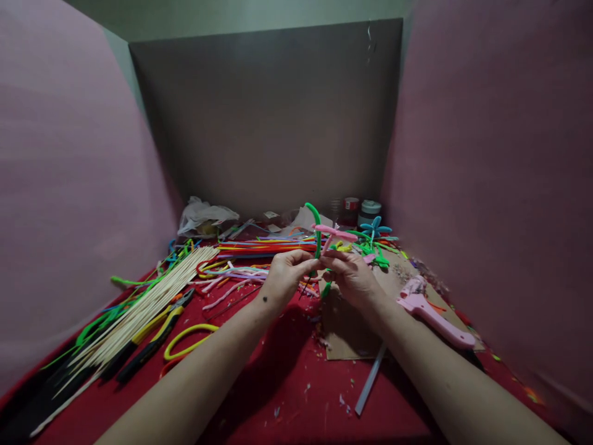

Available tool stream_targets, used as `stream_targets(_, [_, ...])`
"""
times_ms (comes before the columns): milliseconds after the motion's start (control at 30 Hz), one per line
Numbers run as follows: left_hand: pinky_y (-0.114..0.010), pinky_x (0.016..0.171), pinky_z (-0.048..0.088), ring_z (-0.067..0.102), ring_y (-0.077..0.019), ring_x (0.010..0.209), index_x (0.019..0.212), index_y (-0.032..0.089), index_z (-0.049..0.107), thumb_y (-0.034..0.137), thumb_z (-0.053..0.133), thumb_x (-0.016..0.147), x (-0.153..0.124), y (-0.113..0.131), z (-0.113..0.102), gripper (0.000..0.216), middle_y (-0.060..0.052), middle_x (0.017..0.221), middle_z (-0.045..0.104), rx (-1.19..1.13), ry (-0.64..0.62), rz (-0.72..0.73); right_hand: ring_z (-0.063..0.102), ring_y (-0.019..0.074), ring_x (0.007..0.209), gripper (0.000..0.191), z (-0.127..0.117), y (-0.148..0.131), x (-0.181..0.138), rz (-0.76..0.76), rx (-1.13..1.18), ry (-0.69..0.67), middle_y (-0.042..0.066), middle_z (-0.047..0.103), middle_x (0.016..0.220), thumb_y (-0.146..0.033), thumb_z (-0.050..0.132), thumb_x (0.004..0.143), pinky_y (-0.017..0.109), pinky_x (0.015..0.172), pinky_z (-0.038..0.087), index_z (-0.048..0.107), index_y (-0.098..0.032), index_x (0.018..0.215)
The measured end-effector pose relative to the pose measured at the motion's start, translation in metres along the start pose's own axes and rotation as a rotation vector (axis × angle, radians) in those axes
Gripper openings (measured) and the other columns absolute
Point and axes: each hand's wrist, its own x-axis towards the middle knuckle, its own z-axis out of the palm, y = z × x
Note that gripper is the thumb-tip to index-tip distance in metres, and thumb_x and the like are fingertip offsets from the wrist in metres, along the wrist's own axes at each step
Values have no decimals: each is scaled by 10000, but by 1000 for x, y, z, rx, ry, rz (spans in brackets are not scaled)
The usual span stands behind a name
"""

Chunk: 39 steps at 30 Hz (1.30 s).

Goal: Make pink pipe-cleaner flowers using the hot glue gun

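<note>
Two hands meet above the table (pixel 287 395), fingertips almost touching. The left hand (pixel 288 276) pinches one green pipe cleaner (pixel 317 224); its long axis stands roughly upright, the top hooking over to the left. The right hand (pixel 354 279) pinches the stem of one pink pipe-cleaner flower (pixel 345 235), whose petals spread sideways just above those fingers. The green length stands just left of the pink stem, so the left hand is nearer to it; whether the two touch at the fingertips I cannot tell.

Counted around them: one blue pipe-cleaner flower (pixel 376 229) beyond the right hand, one pink glue gun (pixel 438 321) right of the right forearm, one translucent glue stick (pixel 369 382) partly under that forearm, and one cardboard sheet (pixel 347 340) beneath the right hand. To the left lie one pair of yellow-and-black pliers (pixel 174 317), one yellow loop (pixel 167 350) and one bundle of thin wooden sticks (pixel 155 309), overlapping too much to count. At the back sit one plastic bag (pixel 201 213) and one teal-lidded jar (pixel 369 210).
</note>
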Motion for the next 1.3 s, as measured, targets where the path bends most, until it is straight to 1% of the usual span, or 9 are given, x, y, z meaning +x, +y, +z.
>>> stream_targets(200, [-209, 447, 404, 537, -101, 456, 726, 110, 596, 350, 664, 678, -5, -7, 3, 254, 6, 560, 588, -158, -24, -79, 463, 93, 524, 101, -5, 7, 2, -47, -81, -75, -13, 590, 613, -241, 722, 593, 235, 480, 333, 676, -163, 639])
stream_targets(367, [-188, 395, 376, 508, -80, 384, 673, 111, 568, 324, 671, 681, -3, -15, 2, 237, 11, 502, 571, -235, -29, -101, 470, 96, 528, 99, -6, 10, 0, -75, -120, -89, -17, 587, 610, -246, 706, 617, 247, 509, 344, 661, -158, 621])
stream_targets(533, [-163, 315, 266, 429, -42, 319, 691, 108, 564, 351, 685, 674, 0, -25, -2, 272, 2, 525, 578, -319, -60, -179, 489, 101, 537, 126, -1, 9, -3, -29, -88, -80, -9, 613, 620, -250, 739, 581, 248, 516, 358, 679, -162, 648])
stream_targets(733, [-158, 298, 225, 382, -24, 296, 679, 126, 530, 376, 709, 652, -1, -27, -3, 308, 25, 503, 549, -362, -49, -233, 494, 91, 535, 109, 3, 9, -5, -28, -63, -80, -18, 605, 610, -225, 749, 580, 237, 526, 377, 666, -164, 617])
stream_targets(900, [-143, 314, 212, 357, -14, 298, 705, 145, 512, 416, 700, 659, -3, -28, -3, 333, 46, 495, 536, -431, -94, -290, 504, 84, 506, 140, 5, 13, -5, 43, 26, -74, -19, 619, 608, -236, 763, 564, 227, 494, 371, 673, -164, 643])
stream_targets(1000, [-158, 322, 196, 323, -20, 292, 646, 146, 498, 465, 656, 689, -7, -25, -1, 359, 55, 434, 490, -331, -62, -259, 513, 87, 494, 155, 6, 15, -5, 81, 69, -67, -20, 614, 589, -222, 773, 536, 227, 484, 372, 672, -161, 635])
stream_targets(1100, [-182, 362, 243, 342, -45, 325, 670, 147, 547, 444, 593, 746, -12, -21, 2, 310, 55, 419, 477, -90, 11, -135, 494, 85, 467, 133, 8, 14, -5, 68, 55, -53, -20, 605, 565, -236, 754, 547, 229, 466, 357, 672, -159, 619])
stream_targets(1200, [-205, 467, 333, 452, -83, 444, 800, 161, 616, 350, 561, 778, -15, -21, 3, 198, 24, 559, 568, 244, 63, 44, 481, 87, 470, 115, 10, 12, -7, 30, 21, -12, -17, 606, 552, -242, 733, 550, 230, 470, 350, 668, -162, 599])
stream_targets(1300, [-227, 591, 371, 531, -126, 587, 843, 187, 624, 280, 487, 823, -16, -27, 2, 166, -21, 692, 615, 555, 104, 211, 477, 92, 493, 91, 12, 11, -9, -1, -21, 31, -11, 620, 564, -228, 718, 551, 234, 489, 351, 673, -165, 597])
